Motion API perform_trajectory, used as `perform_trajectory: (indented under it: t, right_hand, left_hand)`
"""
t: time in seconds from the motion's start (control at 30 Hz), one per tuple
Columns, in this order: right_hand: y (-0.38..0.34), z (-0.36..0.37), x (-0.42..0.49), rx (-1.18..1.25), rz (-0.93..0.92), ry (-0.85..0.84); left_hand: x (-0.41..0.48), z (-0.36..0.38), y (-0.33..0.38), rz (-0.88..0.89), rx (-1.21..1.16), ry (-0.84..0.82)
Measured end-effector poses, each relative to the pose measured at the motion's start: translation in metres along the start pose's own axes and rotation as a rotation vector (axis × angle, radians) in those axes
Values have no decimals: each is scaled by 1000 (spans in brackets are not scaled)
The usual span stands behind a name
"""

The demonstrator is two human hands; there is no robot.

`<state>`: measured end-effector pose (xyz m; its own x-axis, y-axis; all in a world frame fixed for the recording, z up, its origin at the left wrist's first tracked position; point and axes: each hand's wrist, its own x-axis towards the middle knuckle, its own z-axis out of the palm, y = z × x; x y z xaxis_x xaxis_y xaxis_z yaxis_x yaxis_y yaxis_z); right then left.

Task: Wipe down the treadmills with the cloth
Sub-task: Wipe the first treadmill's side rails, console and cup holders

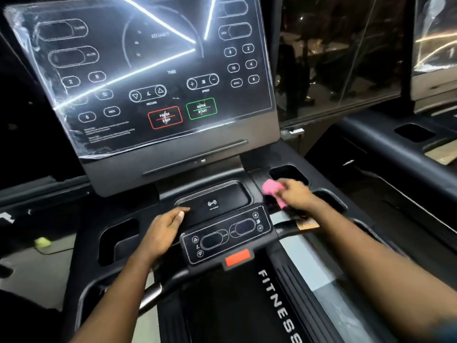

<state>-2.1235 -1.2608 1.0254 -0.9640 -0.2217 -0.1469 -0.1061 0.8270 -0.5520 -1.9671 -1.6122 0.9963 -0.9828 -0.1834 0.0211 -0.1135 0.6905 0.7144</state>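
- The left hand (pixel 164 231) rests on the black plastic treadmill console (pixel 128 209), thumb stretched toward the recessed charging tray (pixel 222 196). Its fingers bend over the ledge, and I cannot tell whether they grip.
- The glossy black display panel (pixel 148 78) above is covered in plastic film.
- The small handlebar control panel (pixel 227 233) has an orange-red tab.
- The right hand (pixel 294 194), blurred, seems to have its fingers bunched on the crumpled pink cloth (pixel 270 188). It presses the cloth onto the console beside the right cup holder (pixel 288 173).
- A second black treadmill (pixel 395 149) stands rightmost.
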Motion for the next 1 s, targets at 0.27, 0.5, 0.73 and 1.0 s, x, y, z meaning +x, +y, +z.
perform_trajectory:
  t: [0.27,0.5,0.73,1.0]
  right_hand:
    - [-80,90,-121,204,-207,346]
    - [-141,188,-175,-87,-251,363]
    - [-100,130,-104,45,221,499]
    - [-151,200,-172,-187,-321,386]
  left_hand:
    - [-17,-10,-27,60,-101,-240]
    - [-13,-24,-38,62,-233,-298]
    - [-17,-21,-39,87,-193,-326]
    - [-8,-30,-51,106,-279,-309]
